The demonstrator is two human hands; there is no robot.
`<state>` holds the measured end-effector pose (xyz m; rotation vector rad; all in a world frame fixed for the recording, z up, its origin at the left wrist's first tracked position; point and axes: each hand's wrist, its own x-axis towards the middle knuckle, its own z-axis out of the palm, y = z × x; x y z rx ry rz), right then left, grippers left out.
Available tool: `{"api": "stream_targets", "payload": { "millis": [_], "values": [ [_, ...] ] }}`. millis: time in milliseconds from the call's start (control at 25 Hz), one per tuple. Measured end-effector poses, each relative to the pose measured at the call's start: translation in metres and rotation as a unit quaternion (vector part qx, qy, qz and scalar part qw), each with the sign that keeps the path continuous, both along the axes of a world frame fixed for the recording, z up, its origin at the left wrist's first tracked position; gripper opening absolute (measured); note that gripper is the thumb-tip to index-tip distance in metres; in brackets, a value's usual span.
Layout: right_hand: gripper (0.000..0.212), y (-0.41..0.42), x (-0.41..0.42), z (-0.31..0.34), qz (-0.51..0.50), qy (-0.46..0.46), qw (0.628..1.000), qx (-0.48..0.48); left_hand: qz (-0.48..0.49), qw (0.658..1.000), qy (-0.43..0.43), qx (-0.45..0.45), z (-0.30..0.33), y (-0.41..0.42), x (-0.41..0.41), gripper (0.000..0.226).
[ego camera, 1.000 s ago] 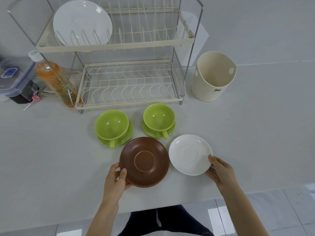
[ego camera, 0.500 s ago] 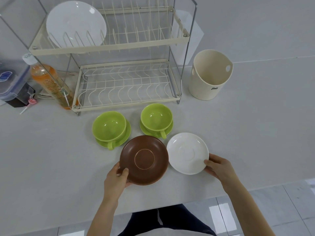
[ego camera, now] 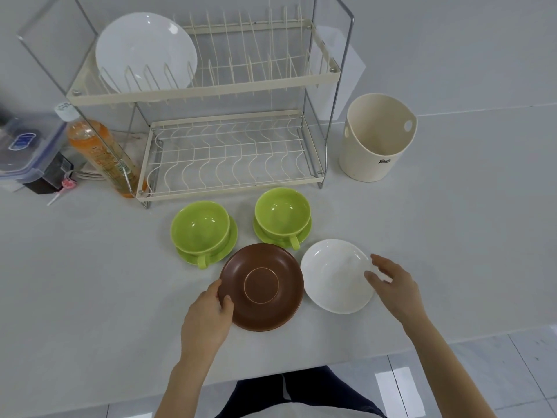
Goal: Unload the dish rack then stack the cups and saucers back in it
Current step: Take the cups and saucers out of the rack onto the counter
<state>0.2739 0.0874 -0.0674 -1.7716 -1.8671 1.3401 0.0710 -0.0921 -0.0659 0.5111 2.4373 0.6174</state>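
Observation:
A brown saucer (ego camera: 261,286) lies on the white counter near its front edge. My left hand (ego camera: 208,315) grips its left rim, thumb on top. Just right of it lies a white saucer (ego camera: 334,276). My right hand (ego camera: 391,285) touches that saucer's right rim with thumb and forefinger spread and fairly straight. Behind them stand two green cups on green saucers, one at the left (ego camera: 200,230) and one at the right (ego camera: 282,217). The two-tier wire dish rack (ego camera: 229,188) stands at the back, its lower tier bare. A white plate (ego camera: 146,51) stands upright in the upper tier's left end.
A cream utensil holder (ego camera: 376,140) stands right of the rack. Left of the rack are an orange bottle (ego camera: 102,155), a lidded plastic box (ego camera: 27,149) and small clutter. The counter's front edge runs just below my hands.
My right hand slid up along the white saucer's rim and its fingers spread out. The left hand kept its hold on the brown saucer. The view shifted slightly.

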Motion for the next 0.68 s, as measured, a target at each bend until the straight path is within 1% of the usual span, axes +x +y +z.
{"api": "stream_targets", "payload": {
  "millis": [80,240,400,600,680],
  "values": [
    [0.044,0.001,-0.010,0.011,0.052,-0.014,0.998,0.044,-0.037,0.997,0.056,-0.027,0.005,0.001,0.002,0.046],
    [0.049,0.004,-0.034,0.032,0.159,-0.030,0.982,0.096,-0.068,0.991,0.114,0.024,0.023,0.012,-0.004,0.043],
    [0.053,0.014,-0.064,0.047,0.268,-0.059,0.948,0.163,-0.101,0.980,0.166,0.053,0.050,0.033,-0.025,0.042],
    [0.056,0.029,-0.104,0.085,0.358,-0.074,0.900,0.239,-0.131,0.955,0.244,0.109,0.091,0.052,-0.062,0.041],
    [0.055,0.034,-0.121,0.105,0.374,-0.056,0.887,0.264,-0.136,0.942,0.273,0.138,0.107,0.058,-0.078,0.040]
  ]
}}
